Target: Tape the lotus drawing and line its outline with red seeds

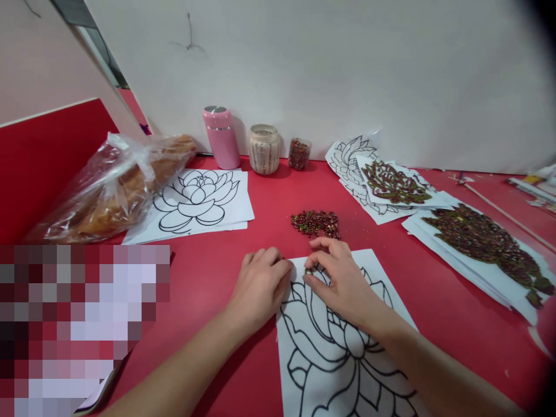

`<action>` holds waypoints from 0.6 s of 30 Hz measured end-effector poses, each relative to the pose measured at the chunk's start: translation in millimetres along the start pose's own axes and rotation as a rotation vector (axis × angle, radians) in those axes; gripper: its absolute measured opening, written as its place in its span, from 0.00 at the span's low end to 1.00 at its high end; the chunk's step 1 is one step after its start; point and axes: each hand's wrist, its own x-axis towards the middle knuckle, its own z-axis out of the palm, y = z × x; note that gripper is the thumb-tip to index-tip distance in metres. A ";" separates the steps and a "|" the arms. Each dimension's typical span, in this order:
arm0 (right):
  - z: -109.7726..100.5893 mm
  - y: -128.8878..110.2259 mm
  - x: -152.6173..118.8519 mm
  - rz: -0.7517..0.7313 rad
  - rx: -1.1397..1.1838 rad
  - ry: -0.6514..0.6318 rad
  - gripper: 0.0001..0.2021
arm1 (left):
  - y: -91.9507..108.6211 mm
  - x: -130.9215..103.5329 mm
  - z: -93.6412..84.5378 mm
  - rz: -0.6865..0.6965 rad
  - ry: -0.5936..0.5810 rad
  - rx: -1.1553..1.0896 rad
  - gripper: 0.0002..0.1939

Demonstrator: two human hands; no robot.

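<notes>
A sheet of white paper with a black lotus outline (pixel 319 379) lies in front of me on the red table. My left hand (pixel 263 284) rests at its upper left edge, fingers curled together and pointing at the sheet. What those fingers hold, if anything, is hidden. Over the upper part of the drawing is my right hand (pixel 341 281), with thumb and forefinger pinched around a small green bean (pixel 308 271), at or just above the paper. Just beyond the sheet lies a loose pile of red and green beans (pixel 315 223).
At the back stand a pink flask (pixel 222 139), a glue-streaked jar (pixel 264 150) and a small cup of beans (pixel 299 154). Lotus sheets (pixel 200 202) and a plastic bag (pixel 125 191) lie left. Bean-covered pictures (pixel 486 243) are stacked right. The lower left is pixelated.
</notes>
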 end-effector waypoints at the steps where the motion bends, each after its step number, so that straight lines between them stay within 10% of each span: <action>1: 0.5 -0.7 -0.3 0.000 -0.002 -0.003 0.05 | -0.1 0.1 0.0 -0.002 0.002 0.000 0.12; 12: -35.4 37.7 14.8 0.198 0.151 0.300 0.09 | -2.1 -1.9 0.3 0.012 0.023 -0.047 0.12; 18: -44.9 54.4 42.2 0.105 -0.064 0.093 0.07 | -2.2 -3.1 -0.7 0.028 0.045 -0.069 0.13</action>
